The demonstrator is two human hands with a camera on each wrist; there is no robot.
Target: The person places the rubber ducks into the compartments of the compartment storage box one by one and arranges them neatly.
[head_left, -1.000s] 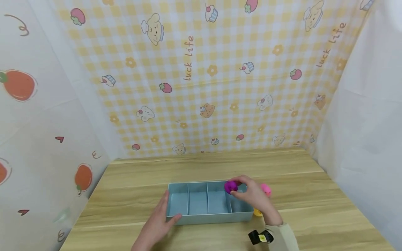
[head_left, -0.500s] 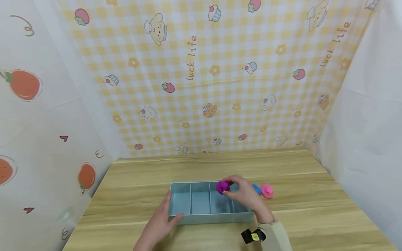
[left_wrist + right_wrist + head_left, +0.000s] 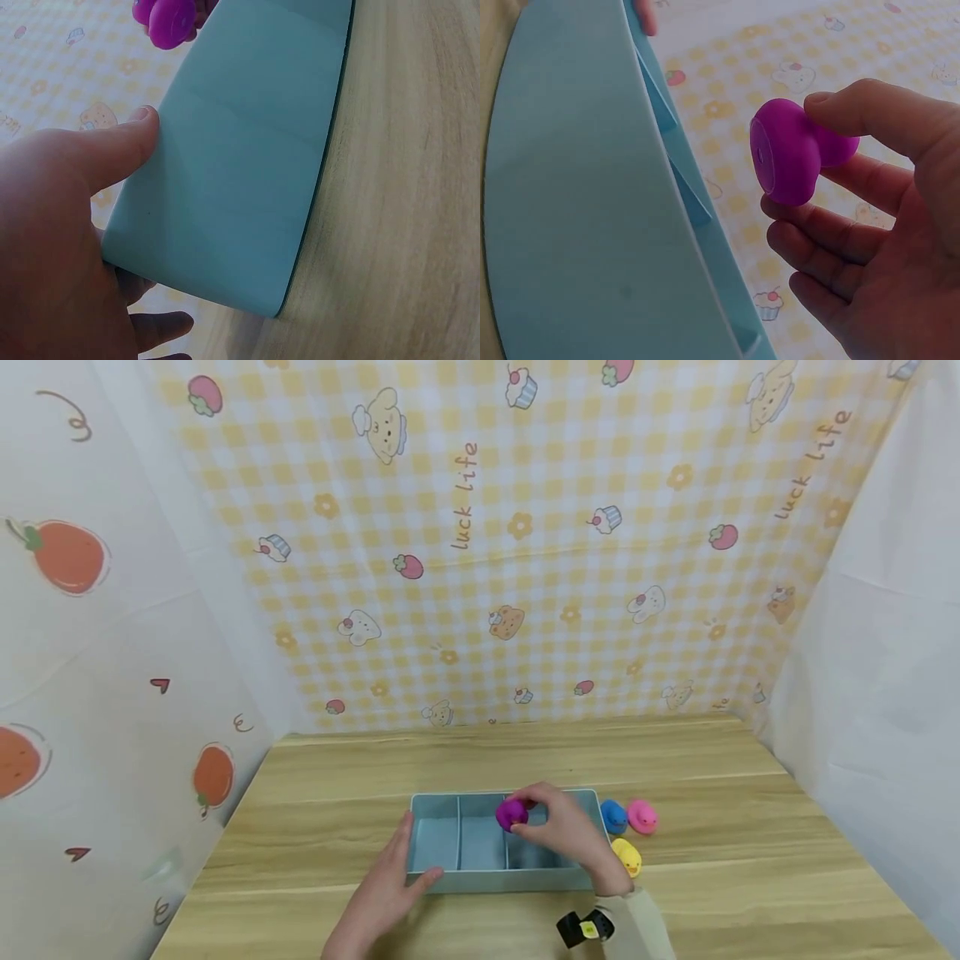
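Observation:
In the head view my right hand [image 3: 558, 827] pinches a purple rubber duck [image 3: 512, 816] between thumb and fingers. The duck is above the divided blue-grey box [image 3: 495, 882], around the divider between its second and third compartments from the left. The right wrist view shows the purple duck [image 3: 786, 154] tilted, its flat base facing the box side. My left hand [image 3: 386, 885] rests at the box's left end, fingers fairly straight along the end wall. In the left wrist view its thumb touches the long wall's rim [image 3: 169, 97]. The right hand covers part of the right compartments.
Right of the box, a blue duck [image 3: 614, 817], a pink duck [image 3: 642, 817] and a yellow duck [image 3: 627, 857] sit on the wooden table [image 3: 337, 777]. A yellow checked cloth [image 3: 525, 568] hangs behind, with white sheets at both sides.
My right hand has carried the purple duck leftward over the box, from near the rightmost divider. The blue and yellow ducks have come into fuller view. My left hand stays at the box's left end.

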